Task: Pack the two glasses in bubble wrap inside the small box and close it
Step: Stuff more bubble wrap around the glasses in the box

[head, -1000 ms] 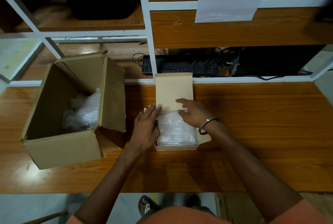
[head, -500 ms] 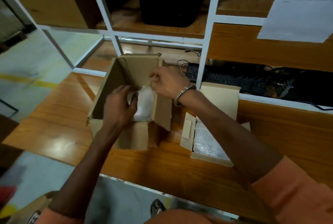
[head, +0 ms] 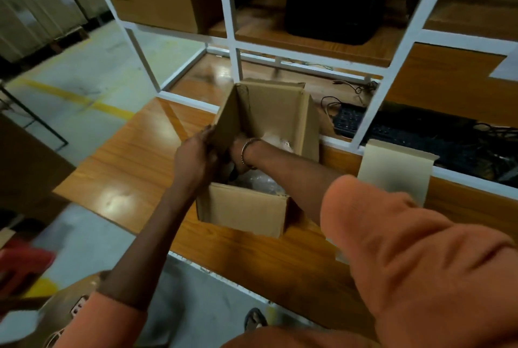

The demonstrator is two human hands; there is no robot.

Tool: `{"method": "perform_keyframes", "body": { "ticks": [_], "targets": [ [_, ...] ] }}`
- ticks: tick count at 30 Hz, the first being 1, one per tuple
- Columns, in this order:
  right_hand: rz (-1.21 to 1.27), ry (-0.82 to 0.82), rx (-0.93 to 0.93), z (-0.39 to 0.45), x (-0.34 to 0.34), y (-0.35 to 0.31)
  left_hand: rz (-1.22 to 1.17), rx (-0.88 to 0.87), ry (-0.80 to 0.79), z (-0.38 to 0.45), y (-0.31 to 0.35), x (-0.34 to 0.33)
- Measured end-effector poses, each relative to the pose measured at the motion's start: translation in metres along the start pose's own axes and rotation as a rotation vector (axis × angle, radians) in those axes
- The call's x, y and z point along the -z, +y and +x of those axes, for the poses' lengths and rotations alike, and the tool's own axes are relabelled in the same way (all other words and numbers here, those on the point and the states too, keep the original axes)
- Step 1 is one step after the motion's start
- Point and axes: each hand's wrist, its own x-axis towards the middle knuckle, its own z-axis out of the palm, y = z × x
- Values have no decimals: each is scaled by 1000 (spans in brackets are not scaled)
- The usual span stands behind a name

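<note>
Right hand (head: 238, 155) inside brown carton (head: 246, 207), fingers hidden; bubble wrap (head: 260, 182) below wrist.

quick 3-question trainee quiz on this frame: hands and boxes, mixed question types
1. True or false: the right hand reaches down inside the big cardboard box.
2. Which does the left hand grip? A) the keyboard B) the left flap of the big box C) the small box's lid
3. Fill in: the small box's lid, right of the big box, stands ____ (open/closed).

Key:
1. True; the wrist with the bracelet is past the rim, near bubble wrap, and the fingers are hidden.
2. B
3. open
</note>
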Motion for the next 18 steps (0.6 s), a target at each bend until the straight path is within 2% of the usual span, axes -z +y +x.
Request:
{"method": "perform_keyframes", "body": {
  "ticks": [3, 5, 9, 11, 14, 16, 18],
  "targets": [
    [-3, -18, -22, 14, -10, -10, 25, -45, -6, 0, -4, -3],
    [175, 48, -42, 7, -8, -10, 53, -55, -13, 1, -8, -4],
    [782, 262, -102, -44, 24, 22, 75, -100, -70, 9, -5, 2],
    [1153, 430, -84, -83, 38, 41, 28, -122, -24, 14, 6, 4],
    [1740, 597, -79, -140, 40, 65, -376, -53, -88, 21, 42, 2],
    [2041, 629, 15, -172, 31, 79, -734, 91, -238, 26, 77, 0],
    [2269, 622, 145, -203, 16, 88, -982, 89, -344, 28, 112, -10]
  ]
}}
